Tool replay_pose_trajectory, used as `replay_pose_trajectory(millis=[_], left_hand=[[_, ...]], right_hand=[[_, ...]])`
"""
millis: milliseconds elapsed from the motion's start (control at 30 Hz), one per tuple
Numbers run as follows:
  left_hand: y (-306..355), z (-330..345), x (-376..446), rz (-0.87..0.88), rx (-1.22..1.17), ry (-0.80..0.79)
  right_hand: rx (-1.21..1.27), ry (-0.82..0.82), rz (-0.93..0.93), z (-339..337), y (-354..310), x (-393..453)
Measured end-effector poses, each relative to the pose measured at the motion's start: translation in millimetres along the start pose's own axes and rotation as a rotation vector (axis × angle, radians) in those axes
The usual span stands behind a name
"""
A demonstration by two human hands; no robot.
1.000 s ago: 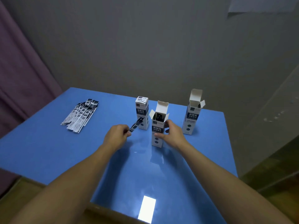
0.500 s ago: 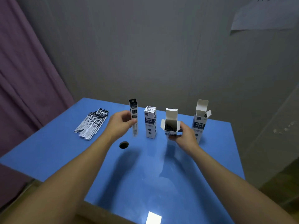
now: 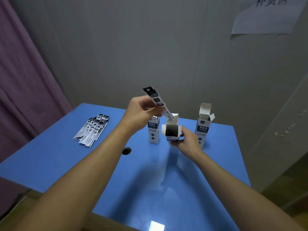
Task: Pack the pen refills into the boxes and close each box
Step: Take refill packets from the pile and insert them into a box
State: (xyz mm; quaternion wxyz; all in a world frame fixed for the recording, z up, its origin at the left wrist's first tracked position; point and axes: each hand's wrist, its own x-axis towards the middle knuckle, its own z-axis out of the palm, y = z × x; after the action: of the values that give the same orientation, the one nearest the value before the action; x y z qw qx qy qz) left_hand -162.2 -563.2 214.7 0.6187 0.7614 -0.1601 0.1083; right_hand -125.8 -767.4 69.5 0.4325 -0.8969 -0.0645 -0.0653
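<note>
1. My left hand [image 3: 141, 110] is raised above the counter [image 3: 50, 155], its fingers pinching one packaged pen refill [image 3: 158, 102] near the middle.
2. The refill slants, dark top end up and to the left, lower end just above the mouth of the open box [image 3: 172, 133].
3. My right hand [image 3: 186, 140] holds that box off the counter, fingers curled round its lower part; the mouth tilts toward me, flaps spread, and it looks dark inside.
4. A closed box [image 3: 154, 132] stands upright just left of it, partly behind my left hand.
5. Another box [image 3: 203, 125] stands to the right, lid flap up.
6. A pile of refills [image 3: 91, 129] lies well apart on the counter's left side.
7. A dark round spot [image 3: 126, 150] shows on the counter by my left forearm.
</note>
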Motion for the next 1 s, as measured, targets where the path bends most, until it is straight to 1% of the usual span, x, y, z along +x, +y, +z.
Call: replay_pose_trajectory(millis=[100, 267, 433, 567, 700, 800, 900, 1000], left_hand=[[-6, 8, 0, -0.016, 0.085, -0.058], [-18, 18, -4, -0.015, 0.135, -0.102], [-26, 29, -6, 0.070, 0.275, -0.177], [-29, 36, -7, 0.158, 0.410, -0.174], [-38, 43, -3, 0.163, 0.529, -0.180], [-48, 47, -1, 0.219, 0.626, -0.199], [-52, 51, -1, 0.249, 0.636, -0.176], [-53, 54, -2, 0.243, 0.665, -0.207]], right_hand=[[0.022, -0.002, -0.041, -1, 2, 0], [0.001, 0.013, -0.105, -6, 2, 0], [0.017, 0.019, -0.122, -8, 1, -1], [0.005, 0.014, -0.130, -8, 0, -1], [0.001, 0.014, -0.131, -7, 2, -1], [0.017, 0.012, -0.113, -6, 4, -1], [0.016, 0.007, -0.106, -6, 5, -2], [0.004, 0.001, -0.101, -5, 8, -2]])
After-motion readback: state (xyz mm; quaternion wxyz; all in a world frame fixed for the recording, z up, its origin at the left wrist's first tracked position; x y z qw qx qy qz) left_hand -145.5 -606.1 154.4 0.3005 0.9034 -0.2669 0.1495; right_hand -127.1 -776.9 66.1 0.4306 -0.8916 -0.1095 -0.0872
